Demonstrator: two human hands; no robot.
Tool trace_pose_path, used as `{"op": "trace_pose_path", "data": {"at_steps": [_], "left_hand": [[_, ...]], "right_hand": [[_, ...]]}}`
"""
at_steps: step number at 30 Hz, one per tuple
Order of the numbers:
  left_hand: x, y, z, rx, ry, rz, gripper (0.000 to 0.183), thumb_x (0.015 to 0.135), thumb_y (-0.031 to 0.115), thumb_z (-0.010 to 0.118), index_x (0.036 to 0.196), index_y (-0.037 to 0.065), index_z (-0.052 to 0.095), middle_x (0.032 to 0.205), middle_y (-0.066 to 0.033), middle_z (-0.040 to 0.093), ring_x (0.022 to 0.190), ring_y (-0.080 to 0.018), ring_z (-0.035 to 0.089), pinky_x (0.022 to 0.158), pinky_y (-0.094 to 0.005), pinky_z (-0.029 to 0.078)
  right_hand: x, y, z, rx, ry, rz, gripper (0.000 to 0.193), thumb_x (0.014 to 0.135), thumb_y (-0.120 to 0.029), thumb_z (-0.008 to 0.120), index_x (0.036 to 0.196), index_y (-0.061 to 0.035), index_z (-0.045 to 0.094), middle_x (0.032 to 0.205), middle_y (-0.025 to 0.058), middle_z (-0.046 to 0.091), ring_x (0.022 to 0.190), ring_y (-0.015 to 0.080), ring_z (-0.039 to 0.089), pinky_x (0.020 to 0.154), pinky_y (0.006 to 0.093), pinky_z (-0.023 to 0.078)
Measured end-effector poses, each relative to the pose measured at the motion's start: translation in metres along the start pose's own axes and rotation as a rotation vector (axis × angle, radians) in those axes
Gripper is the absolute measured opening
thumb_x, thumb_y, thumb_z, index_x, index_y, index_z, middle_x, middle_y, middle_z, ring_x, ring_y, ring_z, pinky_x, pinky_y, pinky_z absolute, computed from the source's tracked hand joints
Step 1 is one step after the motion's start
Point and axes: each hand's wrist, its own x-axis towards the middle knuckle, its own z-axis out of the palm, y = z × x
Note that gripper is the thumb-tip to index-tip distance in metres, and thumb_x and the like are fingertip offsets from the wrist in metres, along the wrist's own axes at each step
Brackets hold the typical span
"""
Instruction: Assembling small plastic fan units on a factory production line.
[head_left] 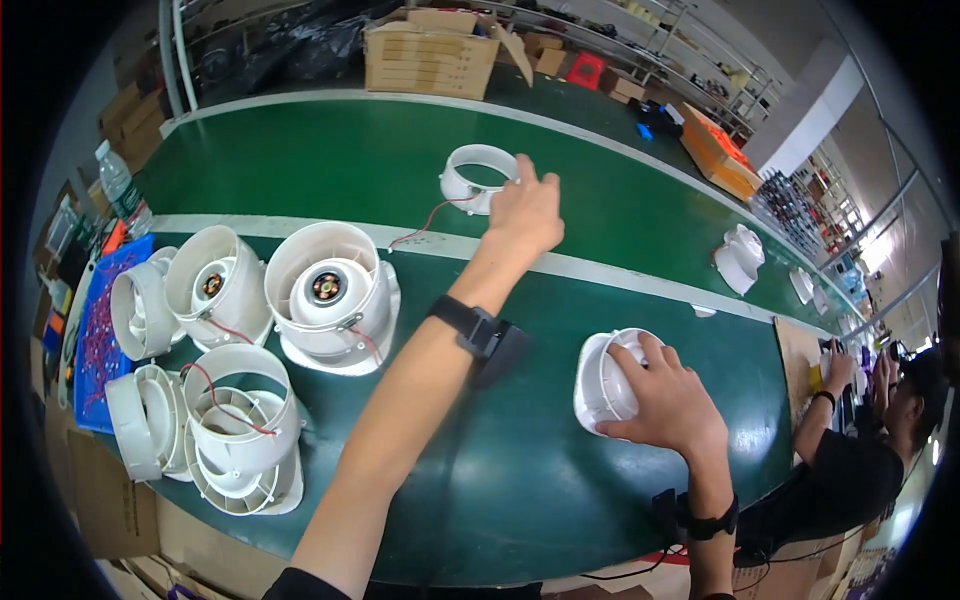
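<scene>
Your left arm reaches far forward, left hand (528,212) at right rim of white ring (455,188) on green belt (330,150); can't tell if fingers pinch. Right hand (675,400) angled leftward, spread fingers and thumb gripping white housing (603,385) on tabletop (500,490).

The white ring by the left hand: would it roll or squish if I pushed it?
The ring would probably slide rather than roll, since it sits on its open end. Its plastic-looking wall holds a round shape, so it seems stiff. It's hollow, so it's probably light.
</scene>
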Motion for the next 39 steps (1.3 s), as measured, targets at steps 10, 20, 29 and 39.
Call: {"op": "trace_pose_path", "data": {"at_steps": [10, 20, 29, 39], "left_hand": [[0.004, -0.032, 0.015, 0.109, -0.169, -0.244, 0.059, 0.078, 0.017, 0.074, 0.129, -0.005, 0.055, 0.132, -0.0284, 0.047, 0.123, -0.0446, 0.052, 0.094, -0.0481, 0.053], [0.002, -0.058, -0.039, -0.109, 0.239, -0.493, 0.067, 0.077, 0.017, 0.074, 0.135, 0.000, 0.044, 0.139, -0.0280, 0.041, 0.124, -0.0453, 0.050, 0.097, -0.0528, 0.049], [0.003, -0.010, -0.043, -0.050, 0.587, -0.156, 0.044, 0.075, 0.014, 0.071, 0.115, -0.002, 0.060, 0.118, -0.0267, 0.056, 0.116, -0.0469, 0.053, 0.096, -0.0581, 0.046], [-0.016, 0.109, -0.088, -0.352, 0.465, 0.781, 0.009, 0.062, 0.017, 0.072, 0.066, 0.008, 0.070, 0.067, -0.0113, 0.069, 0.066, -0.0297, 0.070, 0.061, -0.0392, 0.056]], "right_hand": [[0.065, 0.015, -0.021, -0.042, 0.004, -0.091, 0.082, 0.068, -0.049, 0.077, 0.139, -0.0190, 0.050, 0.126, 0.0239, 0.055, 0.115, 0.0441, 0.058, 0.093, 0.0518, 0.049], [0.221, -0.010, -0.043, -0.045, 0.185, -0.189, 0.087, 0.062, -0.055, 0.079, 0.137, -0.0185, 0.053, 0.125, 0.0226, 0.057, 0.113, 0.0429, 0.060, 0.097, 0.0489, 0.050], [0.256, -0.099, -0.042, -0.133, 0.698, -0.431, 0.038, 0.083, -0.022, 0.061, 0.121, -0.0242, 0.065, 0.127, 0.0040, 0.061, 0.116, 0.0242, 0.053, 0.098, 0.0440, 0.038], [0.227, -0.048, 0.013, 0.468, 0.560, -0.686, 0.028, 0.079, 0.003, 0.056, 0.104, -0.0038, 0.065, 0.126, 0.0171, 0.057, 0.115, 0.0348, 0.057, 0.095, 0.0419, 0.047]]}}
